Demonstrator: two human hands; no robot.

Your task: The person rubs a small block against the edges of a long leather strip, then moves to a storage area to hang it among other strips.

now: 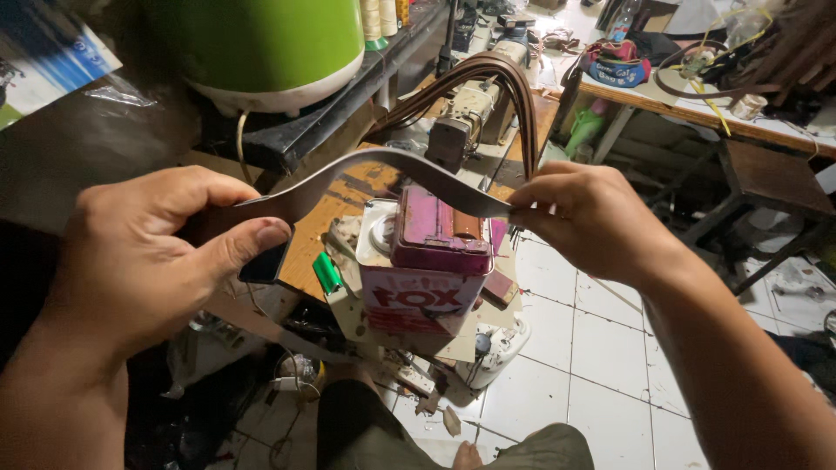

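I hold a grey-brown leather strap point(383, 167) stretched in an arch between both hands. My left hand point(152, 252) grips its wide left end, thumb pressed along the front. My right hand point(579, 213) pinches its narrow right end between fingertips. Under the strap stands a pink and white rectangular tin point(427, 261) with a pink lid, on a small wooden table point(318, 231).
A sewing machine point(470, 109) sits behind the tin, with a bundle of brown straps point(509, 83) looped over it. A large green drum point(261, 43) stands on a dark bench upper left. A cluttered worktable point(697, 100) is at the upper right, above white floor tiles point(575, 365).
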